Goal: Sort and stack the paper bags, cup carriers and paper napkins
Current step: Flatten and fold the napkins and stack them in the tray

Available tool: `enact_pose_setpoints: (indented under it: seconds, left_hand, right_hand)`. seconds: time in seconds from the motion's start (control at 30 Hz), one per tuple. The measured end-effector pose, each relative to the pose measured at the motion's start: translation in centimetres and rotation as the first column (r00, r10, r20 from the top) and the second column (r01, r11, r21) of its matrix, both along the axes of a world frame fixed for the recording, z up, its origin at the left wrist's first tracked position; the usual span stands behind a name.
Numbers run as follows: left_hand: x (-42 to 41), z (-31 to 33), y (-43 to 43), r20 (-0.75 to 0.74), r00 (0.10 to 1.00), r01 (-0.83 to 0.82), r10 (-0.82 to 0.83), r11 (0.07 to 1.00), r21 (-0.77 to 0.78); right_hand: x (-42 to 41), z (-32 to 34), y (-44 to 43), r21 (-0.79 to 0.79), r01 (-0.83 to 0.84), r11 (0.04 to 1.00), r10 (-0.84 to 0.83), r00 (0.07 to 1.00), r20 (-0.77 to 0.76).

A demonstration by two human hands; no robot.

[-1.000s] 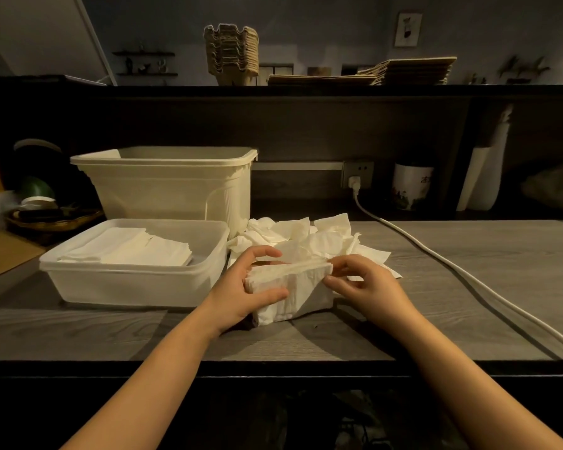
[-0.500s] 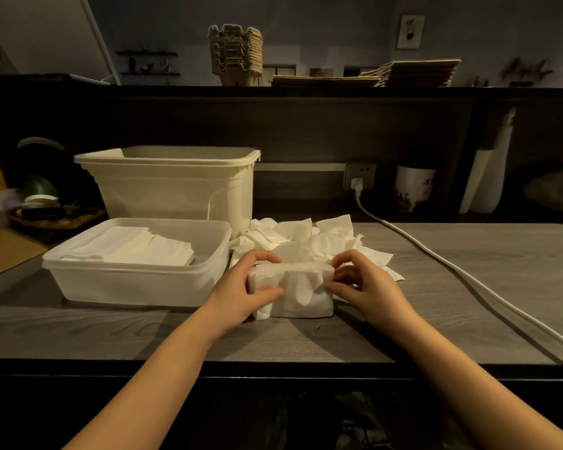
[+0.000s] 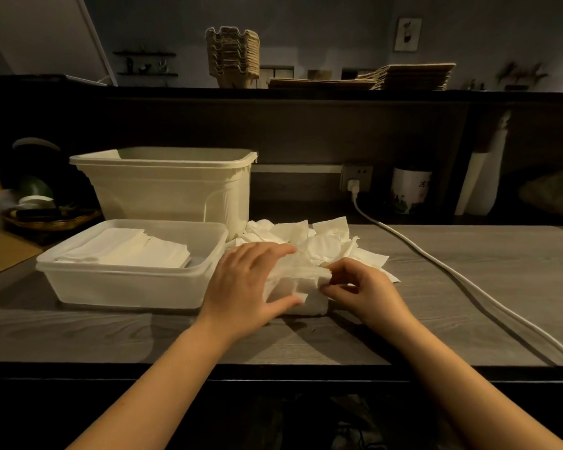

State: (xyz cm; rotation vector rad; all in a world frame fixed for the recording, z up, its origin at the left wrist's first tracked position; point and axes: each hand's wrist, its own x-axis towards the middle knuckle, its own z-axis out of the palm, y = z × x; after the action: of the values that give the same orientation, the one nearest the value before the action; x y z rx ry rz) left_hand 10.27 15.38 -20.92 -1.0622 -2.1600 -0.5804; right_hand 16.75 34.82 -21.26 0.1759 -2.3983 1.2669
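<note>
2 hands on the napkin stack (image 3: 301, 284) near the table (image 3: 436, 303) front. The left hand (image 3: 247, 287) lies flat over its left end, fingers straight, thumb against the front. The right hand (image 3: 368, 292) pinches the top sheets at its right edge.

You are showing a bare left hand (image 3: 242, 282) and bare right hand (image 3: 369, 297), both forearms (image 3: 468, 381) uncovered throughout the view
</note>
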Motion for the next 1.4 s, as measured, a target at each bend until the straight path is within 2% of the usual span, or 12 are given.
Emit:
enact_pose_setpoints:
  seconds: [0.07, 0.13, 0.27, 0.37, 0.47, 0.57, 0.67, 0.77, 0.83, 1.0, 1.17, 1.4]
  left_hand:
    - [0.4, 0.7, 0.6, -0.021, 0.998, -0.056, 0.053, 0.982, -0.181]
    - [0.4, 1.4, 0.9, 0.103, 0.988, -0.082, 0.114, 0.957, -0.279]
    - [-0.2, 2.6, 1.2, 0.187, 0.976, -0.052, 0.114, 0.950, -0.309]
    - [-0.4, 2.2, 1.4, 0.268, 0.959, 0.001, 0.091, 0.946, -0.325]
    - [-1.0, 2.1, 1.2, 0.428, 0.902, 0.067, 0.060, 0.959, -0.276]
    - [-1.9, 2.3, 0.1, 0.624, 0.782, 0.137, 0.002, 0.975, -0.175]
    - [-2.2, 2.1, -1.1, 0.735, 0.669, 0.150, -0.108, 0.989, 0.008]
    - [-2.0, 1.4, -1.6, 0.754, 0.614, 0.089, -0.233, 0.970, 0.227]
    - [-1.9, 0.9, -1.5, 0.762, 0.587, 0.078, -0.273, 0.956, 0.283]
    - [-1.8, 0.1, -1.4, 0.815, 0.513, 0.167, -0.269, 0.963, 0.213]
    - [-2.4, -0.2, -1.9, 0.825, 0.532, 0.115, -0.191, 0.982, 0.153]
    - [-2.1, -0.7, -1.5, 0.816, 0.565, 0.112, -0.125, 0.991, 0.075]
  right_hand:
    - [-0.1, -0.1, 0.0, -0.025, -0.009, 1.000, 0.010, 1.000, 0.007]
    - [-0.2, -0.1, 0.0, -0.027, -0.009, 1.000, 0.009, 1.000, 0.016]
    - [-0.3, -0.2, -0.1, -0.058, -0.046, 0.997, 0.051, 0.995, 0.086]
    - [-0.3, -0.2, -0.2, 0.100, -0.040, 0.994, 0.029, 0.994, 0.101]
    - [-0.5, -0.2, -0.2, 0.160, -0.009, 0.987, -0.005, 0.997, 0.081]
    - [-0.5, -0.3, 0.0, 0.140, -0.010, 0.990, -0.002, 0.997, 0.083]
    - [-0.4, -0.3, 0.0, 0.087, -0.028, 0.996, 0.021, 0.997, 0.073]
    - [-0.5, -0.3, 0.0, 0.050, -0.026, 0.998, 0.022, 0.998, 0.066]
    - [-0.4, -0.2, 0.0, 0.084, -0.027, 0.996, 0.021, 0.997, 0.073]
    - [-0.4, -0.3, 0.1, 0.140, -0.017, 0.990, 0.005, 0.996, 0.084]
    - [-0.4, -0.4, 0.2, 0.179, -0.048, 0.983, 0.027, 0.993, 0.119]
    - [0.0, -0.2, -0.1, 0.150, -0.111, 0.982, 0.083, 0.980, 0.182]
